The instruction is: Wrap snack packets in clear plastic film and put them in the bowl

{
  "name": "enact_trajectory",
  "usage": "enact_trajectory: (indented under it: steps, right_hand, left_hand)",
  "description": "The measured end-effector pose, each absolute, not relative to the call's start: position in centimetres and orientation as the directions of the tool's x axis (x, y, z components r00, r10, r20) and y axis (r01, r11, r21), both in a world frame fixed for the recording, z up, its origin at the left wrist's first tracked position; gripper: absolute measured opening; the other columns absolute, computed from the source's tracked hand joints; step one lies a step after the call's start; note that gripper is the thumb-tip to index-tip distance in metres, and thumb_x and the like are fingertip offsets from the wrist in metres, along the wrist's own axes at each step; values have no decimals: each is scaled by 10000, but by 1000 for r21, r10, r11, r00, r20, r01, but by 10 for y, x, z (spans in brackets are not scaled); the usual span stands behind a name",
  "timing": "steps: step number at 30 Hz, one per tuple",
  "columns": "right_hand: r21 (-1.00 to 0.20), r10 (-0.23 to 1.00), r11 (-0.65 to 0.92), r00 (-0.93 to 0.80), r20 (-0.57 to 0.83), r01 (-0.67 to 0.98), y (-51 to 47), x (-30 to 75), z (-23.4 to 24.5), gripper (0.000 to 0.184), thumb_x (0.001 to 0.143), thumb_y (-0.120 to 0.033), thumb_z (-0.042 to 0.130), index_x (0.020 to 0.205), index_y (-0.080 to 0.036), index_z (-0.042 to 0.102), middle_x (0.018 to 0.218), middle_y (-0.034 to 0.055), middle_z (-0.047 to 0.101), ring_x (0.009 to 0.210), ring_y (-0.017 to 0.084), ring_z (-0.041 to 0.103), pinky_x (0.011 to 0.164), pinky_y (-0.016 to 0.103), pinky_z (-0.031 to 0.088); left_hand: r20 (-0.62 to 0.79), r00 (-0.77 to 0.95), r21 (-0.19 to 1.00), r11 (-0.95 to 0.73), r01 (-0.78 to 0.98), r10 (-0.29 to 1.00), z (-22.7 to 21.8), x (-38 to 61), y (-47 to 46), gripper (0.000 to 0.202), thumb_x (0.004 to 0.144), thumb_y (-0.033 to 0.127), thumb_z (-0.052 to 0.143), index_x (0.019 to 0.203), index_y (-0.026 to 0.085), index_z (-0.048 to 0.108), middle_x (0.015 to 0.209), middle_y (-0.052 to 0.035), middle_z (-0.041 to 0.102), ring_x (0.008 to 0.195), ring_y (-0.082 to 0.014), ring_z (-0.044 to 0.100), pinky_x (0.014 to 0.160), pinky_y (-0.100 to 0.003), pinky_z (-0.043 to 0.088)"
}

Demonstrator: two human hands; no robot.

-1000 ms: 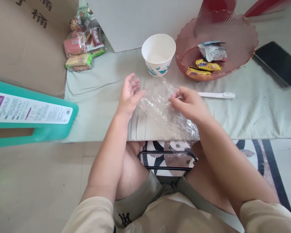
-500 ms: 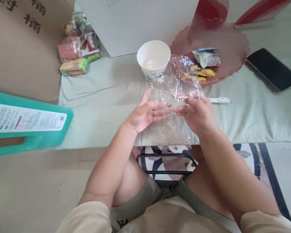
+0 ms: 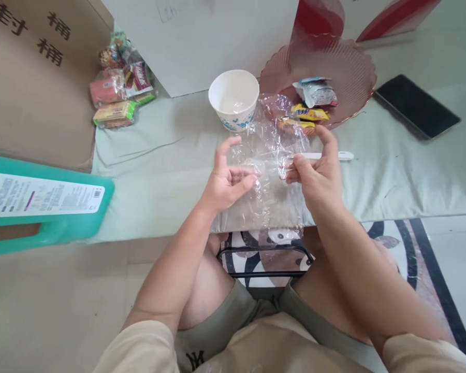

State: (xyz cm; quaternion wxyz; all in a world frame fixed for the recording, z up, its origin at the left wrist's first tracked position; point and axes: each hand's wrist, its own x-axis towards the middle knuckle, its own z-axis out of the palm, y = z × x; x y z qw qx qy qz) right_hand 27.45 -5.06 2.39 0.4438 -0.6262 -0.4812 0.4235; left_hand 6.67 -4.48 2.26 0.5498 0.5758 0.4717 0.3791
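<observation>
A crumpled clear plastic bag spreads over the cloth between my hands, its lower end hanging past the front edge. My left hand pinches the bag's left side with thumb and middle fingers, index finger raised. On the other side, my right hand holds the film between thumb and curled fingers, its index finger also lifted. Just beyond them stands a white paper bowl with a blue pattern, upright. A white plastic handle lies partly behind my right hand; its other end is hidden.
A pink ribbed glass plate holds several wrapped snacks. To its right lies a black phone. More packaged snacks lie by a cardboard box at left, near a green plastic container. A white box stands behind.
Both index fingers have lifted, and my thumbs have closed toward the other fingers on the plastic. The view has shifted slightly; the bowl and plate stay in place.
</observation>
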Motion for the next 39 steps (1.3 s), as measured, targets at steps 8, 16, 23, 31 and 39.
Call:
enact_trajectory:
  steps: [8,16,23,31,39]
  right_hand:
    - [-971,1000,16,0,16,239,-54,280,22,815,926,-631,591,1619,-416,219,1150,61,763,889,244,777,692,364,598]
    - [-987,1000,-10,-12,-12,159,-64,282,39,810,889,-540,668,1595,-424,287,1246,80,750,742,180,732,604,326,593]
    - [-993,968,80,-245,57,84,-60,280,28,346,907,-411,639,1210,-259,711,854,17,761,635,146,693,659,337,621]
    - [-999,991,32,-128,34,-13,-55,281,37,251,782,-327,725,1015,-235,713,813,0,739,718,163,712,741,352,627]
    - [-897,975,189,-186,122,400,-54,282,26,450,821,-327,663,1265,-250,674,860,20,679,819,201,654,857,407,575]
  left_hand:
    - [14,225,996,-35,88,974,27,73,-50,332,863,302,659,1186,256,598,1138,-51,765,697,-128,753,556,-247,592]
    - [15,141,992,-32,122,990,31,60,-45,513,834,319,710,1333,334,597,1622,-78,489,618,-83,704,358,-193,389]
    - [-51,195,994,30,105,979,30,57,-42,583,806,400,775,1350,319,582,1162,-68,775,667,-139,739,489,-219,525]
    - [22,265,977,-77,198,964,32,49,-41,395,740,255,768,1131,230,718,829,-14,737,753,-155,708,718,-306,612]
    - [307,85,780,-302,548,948,23,47,-37,172,822,192,624,884,258,770,814,-13,603,737,-153,586,721,-342,558]
